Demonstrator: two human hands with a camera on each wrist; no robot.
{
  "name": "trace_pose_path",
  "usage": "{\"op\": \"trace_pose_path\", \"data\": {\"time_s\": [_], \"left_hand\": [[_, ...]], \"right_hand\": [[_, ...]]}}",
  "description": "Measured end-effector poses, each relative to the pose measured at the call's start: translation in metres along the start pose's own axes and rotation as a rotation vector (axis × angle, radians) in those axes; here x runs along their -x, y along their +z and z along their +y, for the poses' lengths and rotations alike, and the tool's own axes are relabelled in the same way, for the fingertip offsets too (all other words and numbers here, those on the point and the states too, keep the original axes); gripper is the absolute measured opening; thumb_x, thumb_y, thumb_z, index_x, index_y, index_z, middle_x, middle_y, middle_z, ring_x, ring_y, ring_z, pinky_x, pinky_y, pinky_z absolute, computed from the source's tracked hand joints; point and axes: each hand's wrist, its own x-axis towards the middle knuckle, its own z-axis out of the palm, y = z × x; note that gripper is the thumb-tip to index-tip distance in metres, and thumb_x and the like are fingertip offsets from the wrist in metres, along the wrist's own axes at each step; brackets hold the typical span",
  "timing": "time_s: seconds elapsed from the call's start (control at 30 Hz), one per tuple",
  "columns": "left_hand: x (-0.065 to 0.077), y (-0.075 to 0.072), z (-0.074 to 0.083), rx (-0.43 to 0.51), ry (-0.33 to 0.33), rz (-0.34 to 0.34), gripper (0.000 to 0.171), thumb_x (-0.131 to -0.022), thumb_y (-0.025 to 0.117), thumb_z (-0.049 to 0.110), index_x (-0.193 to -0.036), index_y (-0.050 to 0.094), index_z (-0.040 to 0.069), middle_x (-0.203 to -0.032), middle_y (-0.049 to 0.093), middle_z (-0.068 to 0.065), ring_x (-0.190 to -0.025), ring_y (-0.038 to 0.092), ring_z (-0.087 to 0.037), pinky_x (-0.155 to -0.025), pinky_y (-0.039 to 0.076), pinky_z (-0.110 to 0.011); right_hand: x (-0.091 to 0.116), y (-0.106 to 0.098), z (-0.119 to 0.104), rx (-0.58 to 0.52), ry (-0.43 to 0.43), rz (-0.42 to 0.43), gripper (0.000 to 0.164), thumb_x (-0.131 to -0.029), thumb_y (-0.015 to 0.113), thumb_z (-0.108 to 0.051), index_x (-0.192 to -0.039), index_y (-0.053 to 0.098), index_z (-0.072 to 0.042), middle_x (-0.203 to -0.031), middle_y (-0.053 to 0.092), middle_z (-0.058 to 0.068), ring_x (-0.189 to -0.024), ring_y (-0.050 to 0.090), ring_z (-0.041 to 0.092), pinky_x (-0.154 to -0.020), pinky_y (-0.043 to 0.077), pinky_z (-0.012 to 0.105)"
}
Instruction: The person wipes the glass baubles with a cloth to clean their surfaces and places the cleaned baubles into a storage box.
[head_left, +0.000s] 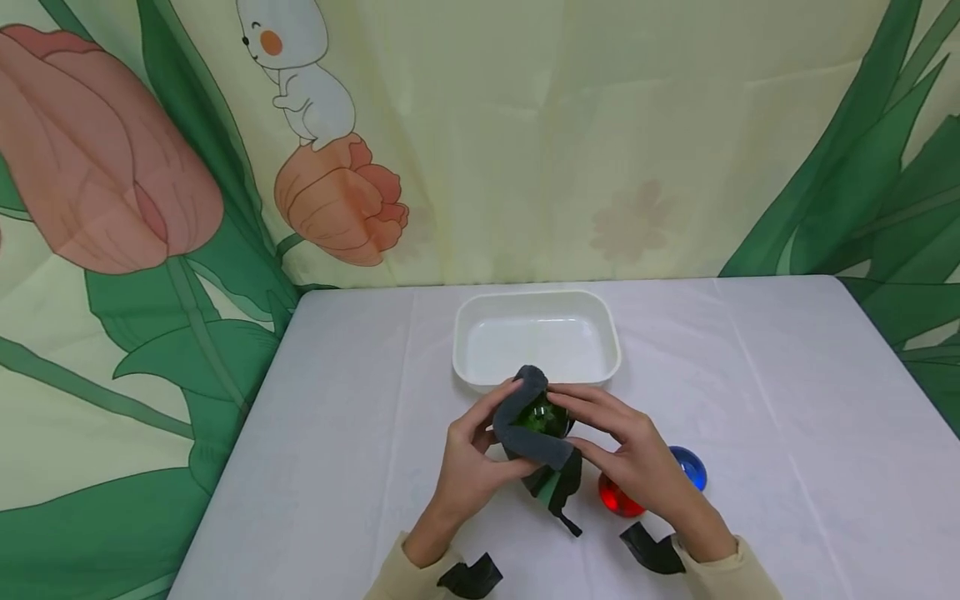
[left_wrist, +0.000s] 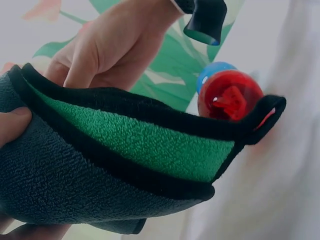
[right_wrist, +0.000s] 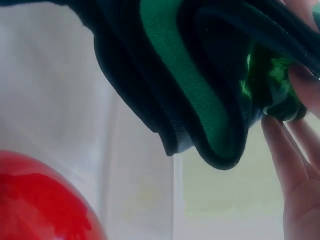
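While the left hand [head_left: 468, 462] grips the gray cloth [head_left: 536, 444], the right hand [head_left: 637, 458] holds the green ball [head_left: 546, 417]. Both hands are at the near side of the white tray [head_left: 510, 337], that is, the side facing the person.

Left hand: partly closed. Fingers and thumb are curved, with the folded cloth between them. Right hand: partly closed. Fingertips bear on the far part of the ball and the thumb lies nearer the person.

Green ball: located just in front of the tray's near wall, partly wrapped by the cloth. Its surface is glossy and translucent. The clearance between ball and surface [head_left: 360, 467] cannot be determined.

Cloth: gray outer face, green inner face, black edging. One fold curves around the ball and overlaps the tray's near rim in the head view. The corner loop [left_wrist: 270, 117] hangs farther from the tray, toward the person.

Red ball [head_left: 620, 498]: on the surface, in front of the tray and to its right, partly covered by the right hand in the head view.

Blue ball [head_left: 692, 467]: farther right of the tray than the red ball, near it. The right hand and wrist partly hide it.
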Motion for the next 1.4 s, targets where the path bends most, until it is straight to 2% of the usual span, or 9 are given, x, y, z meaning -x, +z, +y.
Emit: {"op": "trace_pose_path", "data": {"time_s": [0.2, 0.33, 0.53, 0.7, 0.87, 1.0, 1.23, 1.33, 1.4], "left_hand": [[0.0, 0.0, -0.003, -0.018, 0.007, -0.007, 0.077, -0.074, 0.082, -0.007, -0.143, 0.052, 0.008, -0.146, 0.051, -0.015, -0.12, 0.06, -0.024, -0.086, 0.058, -0.033], [-0.002, 0.001, -0.003, -0.03, 0.025, -0.018, 0.077, -0.074, 0.082, -0.007, -0.143, 0.051, 0.008, -0.147, 0.05, -0.016, -0.121, 0.059, -0.025, -0.085, 0.058, -0.033], [-0.003, 0.0, -0.001, -0.062, 0.058, -0.016, 0.076, -0.071, 0.082, -0.01, -0.139, 0.054, 0.007, -0.143, 0.054, -0.015, -0.118, 0.061, -0.027, -0.084, 0.059, -0.035], [-0.005, -0.001, 0.0, -0.098, 0.111, -0.012, 0.074, -0.068, 0.083, -0.01, -0.135, 0.056, 0.004, -0.14, 0.056, -0.018, -0.114, 0.063, -0.028, -0.082, 0.06, -0.038], [-0.005, -0.003, 0.003, -0.078, 0.078, 0.008, 0.074, -0.067, 0.083, -0.011, -0.135, 0.057, 0.005, -0.14, 0.056, -0.016, -0.114, 0.063, -0.026, -0.083, 0.059, -0.033], [-0.005, -0.001, 0.004, -0.056, 0.052, 0.013, 0.073, -0.068, 0.082, -0.011, -0.135, 0.056, 0.004, -0.141, 0.055, -0.019, -0.112, 0.063, -0.025, -0.082, 0.059, -0.033], [-0.001, -0.001, 0.003, -0.041, 0.018, 0.022, 0.073, -0.071, 0.082, -0.009, -0.137, 0.055, 0.005, -0.142, 0.053, -0.018, -0.113, 0.063, -0.023, -0.081, 0.059, -0.031], [0.0, -0.002, 0.002, -0.032, 0.018, 0.017, 0.073, -0.072, 0.082, -0.009, -0.138, 0.055, 0.005, -0.142, 0.054, -0.018, -0.115, 0.062, -0.022, -0.08, 0.059, -0.03], [0.0, -0.003, 0.0, -0.038, 0.035, 0.0, 0.073, -0.072, 0.082, -0.008, -0.139, 0.054, 0.006, -0.141, 0.055, -0.017, -0.117, 0.062, -0.021, -0.08, 0.059, -0.031]], "right_hand": [[-0.002, 0.001, 0.002, -0.019, 0.032, -0.002, 0.065, -0.081, 0.074, 0.011, -0.14, 0.056, -0.009, -0.139, 0.058, 0.008, -0.124, 0.059, 0.011, -0.089, 0.055, 0.027], [-0.003, 0.0, 0.003, -0.032, 0.078, 0.004, 0.059, -0.085, 0.073, 0.003, -0.141, 0.055, -0.009, -0.137, 0.06, 0.01, -0.12, 0.062, 0.017, -0.086, 0.057, 0.028], [-0.004, -0.001, 0.002, -0.059, 0.105, -0.003, 0.053, -0.088, 0.072, -0.004, -0.139, 0.057, -0.007, -0.136, 0.061, 0.011, -0.119, 0.062, 0.008, -0.085, 0.057, 0.027], [-0.003, -0.009, 0.0, -0.036, -0.003, -0.011, 0.053, -0.086, 0.075, -0.006, -0.137, 0.059, -0.008, -0.136, 0.06, 0.009, -0.121, 0.06, 0.006, -0.092, 0.053, 0.023], [-0.003, -0.009, 0.001, 0.104, -0.181, -0.006, 0.043, -0.095, 0.062, -0.032, -0.132, 0.064, -0.01, -0.142, 0.054, 0.01, -0.132, 0.051, 0.015, -0.101, 0.045, 0.017], [-0.004, -0.004, 0.003, 0.121, -0.212, 0.002, 0.045, -0.099, 0.054, -0.04, -0.132, 0.064, -0.011, -0.14, 0.055, 0.01, -0.13, 0.052, 0.016, -0.101, 0.045, 0.017], [-0.004, -0.002, 0.004, 0.091, -0.183, 0.005, 0.045, -0.097, 0.058, -0.035, -0.133, 0.063, -0.009, -0.138, 0.058, 0.011, -0.128, 0.055, 0.016, -0.099, 0.046, 0.017], [-0.003, -0.003, 0.003, 0.058, -0.139, -0.008, 0.046, -0.091, 0.07, -0.016, -0.135, 0.061, -0.008, -0.137, 0.06, 0.01, -0.126, 0.057, 0.013, -0.097, 0.049, 0.02], [-0.003, -0.003, 0.002, 0.039, -0.112, -0.01, 0.056, -0.083, 0.076, -0.001, -0.136, 0.059, -0.008, -0.136, 0.061, 0.009, -0.123, 0.059, 0.011, -0.094, 0.051, 0.021]]}}
